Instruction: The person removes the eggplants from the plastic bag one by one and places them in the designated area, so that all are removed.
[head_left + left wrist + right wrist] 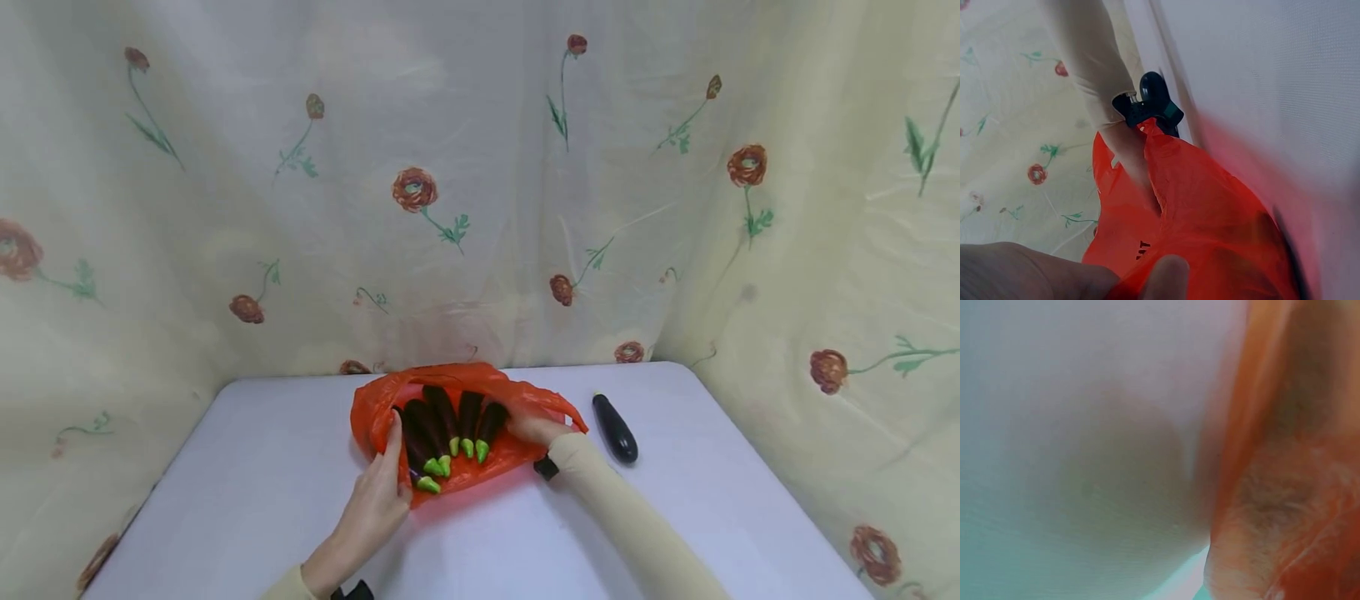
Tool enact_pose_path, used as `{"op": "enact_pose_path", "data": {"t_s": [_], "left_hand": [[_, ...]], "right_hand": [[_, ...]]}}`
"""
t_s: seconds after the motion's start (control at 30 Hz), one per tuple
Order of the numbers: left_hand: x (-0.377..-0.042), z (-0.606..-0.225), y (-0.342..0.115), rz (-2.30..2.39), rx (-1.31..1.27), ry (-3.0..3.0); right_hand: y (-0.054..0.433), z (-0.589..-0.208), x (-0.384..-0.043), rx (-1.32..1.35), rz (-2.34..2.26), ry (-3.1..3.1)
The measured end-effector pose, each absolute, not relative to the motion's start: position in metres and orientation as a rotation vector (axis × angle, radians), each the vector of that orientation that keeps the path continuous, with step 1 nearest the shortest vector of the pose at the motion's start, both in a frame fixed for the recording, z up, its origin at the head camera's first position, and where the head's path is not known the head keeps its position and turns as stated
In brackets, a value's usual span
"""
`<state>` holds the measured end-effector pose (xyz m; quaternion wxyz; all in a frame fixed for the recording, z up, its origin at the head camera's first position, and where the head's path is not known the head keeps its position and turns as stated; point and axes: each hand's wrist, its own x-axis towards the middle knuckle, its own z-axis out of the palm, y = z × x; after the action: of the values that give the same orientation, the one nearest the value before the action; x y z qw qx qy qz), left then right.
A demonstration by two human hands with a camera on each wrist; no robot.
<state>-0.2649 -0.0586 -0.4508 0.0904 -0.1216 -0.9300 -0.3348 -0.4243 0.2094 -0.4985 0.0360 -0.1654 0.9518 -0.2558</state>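
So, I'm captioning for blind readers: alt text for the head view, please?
A left hand holds open a red plastic bag of eggplants while the right hand reaches inside; another eggplant lies outside, on the white table.

Pretty blurry, flat whitish tabletop (1029,387) on the left with a dim smudgy patch, and a crinkly see-through orange-red plastic bag (1316,550) down the right, kinda dark in spots
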Motion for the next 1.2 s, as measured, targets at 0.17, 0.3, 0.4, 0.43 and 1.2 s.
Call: {"op": "enact_pose_path", "data": {"t_s": [0.17,0.3,0.4,0.43,1.2], "left_hand": [[-0.266,-0.451,-0.063,-1.009,-0.382,-2.754],[-0.267,-0.451,-0.065,-1.006,-0.381,-2.764],[-0.266,-0.452,-0.067,-0.990,-0.388,-2.753],[-0.265,-0.453,-0.068,-0.980,-0.395,-2.744],[-0.268,-0.451,-0.069,-1.017,-0.391,-2.739]], "right_hand": [[0.208,-0.498,-0.426,-0.455,-0.663,2.959],[0.207,-0.497,-0.426,-0.478,-0.722,2.920],[0.207,-0.497,-0.423,-0.465,-0.794,2.863],[0.207,-0.497,-0.422,-0.441,-0.789,2.856],[0.213,-0.486,-0.415,-0.625,-0.885,2.792]]}}
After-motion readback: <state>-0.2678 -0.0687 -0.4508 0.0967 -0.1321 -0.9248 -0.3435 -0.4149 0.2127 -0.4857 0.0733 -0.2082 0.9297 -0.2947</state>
